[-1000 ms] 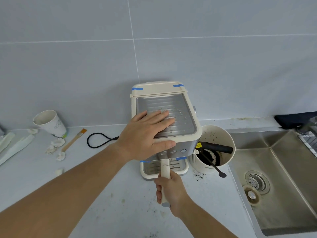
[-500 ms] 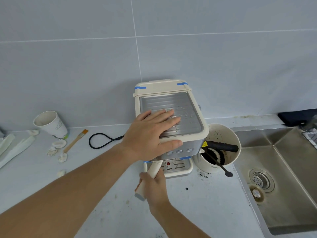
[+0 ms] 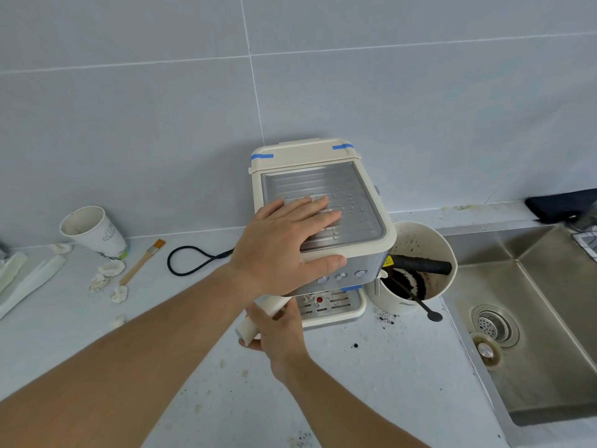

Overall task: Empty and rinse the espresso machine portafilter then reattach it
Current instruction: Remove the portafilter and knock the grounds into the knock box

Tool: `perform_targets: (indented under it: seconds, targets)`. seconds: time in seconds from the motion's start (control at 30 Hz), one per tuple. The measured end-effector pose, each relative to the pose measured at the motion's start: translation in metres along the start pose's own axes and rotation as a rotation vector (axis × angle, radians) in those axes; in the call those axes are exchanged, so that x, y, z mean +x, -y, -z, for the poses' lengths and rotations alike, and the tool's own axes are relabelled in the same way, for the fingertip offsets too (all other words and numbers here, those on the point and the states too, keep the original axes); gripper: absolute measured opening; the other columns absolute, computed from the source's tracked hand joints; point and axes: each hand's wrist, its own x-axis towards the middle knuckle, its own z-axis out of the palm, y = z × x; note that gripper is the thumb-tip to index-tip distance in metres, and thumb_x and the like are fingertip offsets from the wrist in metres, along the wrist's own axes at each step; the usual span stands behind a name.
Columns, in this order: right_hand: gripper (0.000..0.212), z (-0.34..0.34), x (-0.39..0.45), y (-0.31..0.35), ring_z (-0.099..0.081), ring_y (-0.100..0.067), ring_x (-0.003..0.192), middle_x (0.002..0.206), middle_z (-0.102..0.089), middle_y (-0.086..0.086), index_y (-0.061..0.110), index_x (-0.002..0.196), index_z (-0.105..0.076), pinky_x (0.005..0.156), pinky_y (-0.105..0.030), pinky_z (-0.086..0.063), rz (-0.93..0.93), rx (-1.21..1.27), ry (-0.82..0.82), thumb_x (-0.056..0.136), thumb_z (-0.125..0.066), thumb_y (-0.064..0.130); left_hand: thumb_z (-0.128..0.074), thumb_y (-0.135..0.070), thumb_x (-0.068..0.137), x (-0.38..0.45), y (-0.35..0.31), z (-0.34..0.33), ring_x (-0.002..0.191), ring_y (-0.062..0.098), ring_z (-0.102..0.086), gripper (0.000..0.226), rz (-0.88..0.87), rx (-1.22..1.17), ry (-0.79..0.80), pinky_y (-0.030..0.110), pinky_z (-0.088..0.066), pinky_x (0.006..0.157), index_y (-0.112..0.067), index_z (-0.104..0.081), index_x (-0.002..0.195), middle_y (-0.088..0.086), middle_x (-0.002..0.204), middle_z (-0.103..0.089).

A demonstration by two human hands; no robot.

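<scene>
The cream espresso machine [image 3: 349, 176] with a steel top tray stands against the tiled wall. My left hand [image 3: 287, 250] lies flat on its top front corner, fingers spread, thumb over the front face. Below it the cream portafilter handle [image 3: 263, 315] angles out to the lower left from under the machine. My right hand [image 3: 277, 331] is wrapped around that handle. The portafilter's head is hidden under the machine and my left hand.
A cream knock bin [image 3: 420, 263] with coffee grounds, a black bar and a black spoon stands right of the machine. A steel sink [image 3: 533, 318] with drain lies further right. A paper cup [image 3: 93, 231], brush [image 3: 142, 261], tissue scraps and black cable [image 3: 193, 260] are at the left.
My right hand has swung the portafilter handle from pointing straight toward me to pointing lower left. My left hand stayed pressed on the machine's top.
</scene>
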Motion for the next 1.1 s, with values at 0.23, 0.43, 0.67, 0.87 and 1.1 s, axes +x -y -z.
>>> perform_targets:
  seconds: [0.23, 0.43, 0.67, 0.87, 1.1]
  targets:
    - [0.036, -0.003, 0.007, -0.003, -0.061, -0.022, 0.096, 0.107, -0.06, -0.007, 0.022, 0.107, -0.053, 0.066, -0.041, -0.063, -0.003, 0.019, -0.013, 0.083, -0.079, 0.015, -0.037, -0.073, 0.081, 0.0, -0.001, 0.0, 0.145, 0.005, -0.022, 0.071, 0.004, 0.002, -0.004, 0.031, -0.008, 0.117, -0.041, -0.039, 0.144, -0.015, 0.157, -0.031]
    - [0.042, 0.005, 0.011, -0.013, -0.062, -0.027, 0.096, 0.116, -0.061, -0.019, 0.018, 0.115, -0.055, 0.066, -0.043, -0.062, -0.025, 0.04, -0.02, 0.082, -0.081, 0.018, -0.038, -0.073, 0.081, 0.0, 0.0, 0.0, 0.145, 0.004, -0.022, 0.07, 0.006, 0.003, -0.004, 0.031, -0.007, 0.117, -0.042, -0.038, 0.144, -0.016, 0.157, -0.031]
    - [0.043, 0.024, 0.003, -0.02, -0.064, -0.026, 0.091, 0.108, -0.061, -0.018, 0.021, 0.117, -0.053, 0.067, -0.049, -0.063, -0.073, -0.008, -0.019, 0.083, -0.08, 0.017, -0.042, -0.071, 0.083, 0.0, 0.0, 0.0, 0.145, 0.003, -0.021, 0.068, 0.006, 0.014, -0.008, 0.029, -0.006, 0.117, -0.042, -0.038, 0.144, -0.016, 0.157, -0.031]
    - [0.038, 0.048, -0.014, -0.027, -0.065, -0.027, 0.089, 0.096, -0.063, -0.014, 0.017, 0.114, -0.053, 0.065, -0.048, -0.063, -0.107, -0.116, 0.007, 0.085, -0.078, 0.017, -0.044, -0.07, 0.084, 0.0, -0.001, -0.001, 0.145, 0.004, -0.022, 0.067, 0.003, 0.024, -0.005, 0.03, -0.008, 0.117, -0.042, -0.038, 0.144, -0.016, 0.156, -0.031]
    - [0.037, 0.076, -0.043, -0.026, -0.073, -0.026, 0.074, 0.085, -0.068, -0.013, 0.012, 0.115, -0.051, 0.075, -0.045, -0.063, -0.169, -0.225, 0.061, 0.087, -0.073, 0.019, -0.039, -0.073, 0.081, 0.0, 0.0, 0.001, 0.144, 0.002, -0.022, 0.07, 0.008, 0.024, 0.002, 0.027, -0.006, 0.116, -0.043, -0.037, 0.144, -0.019, 0.156, -0.03]
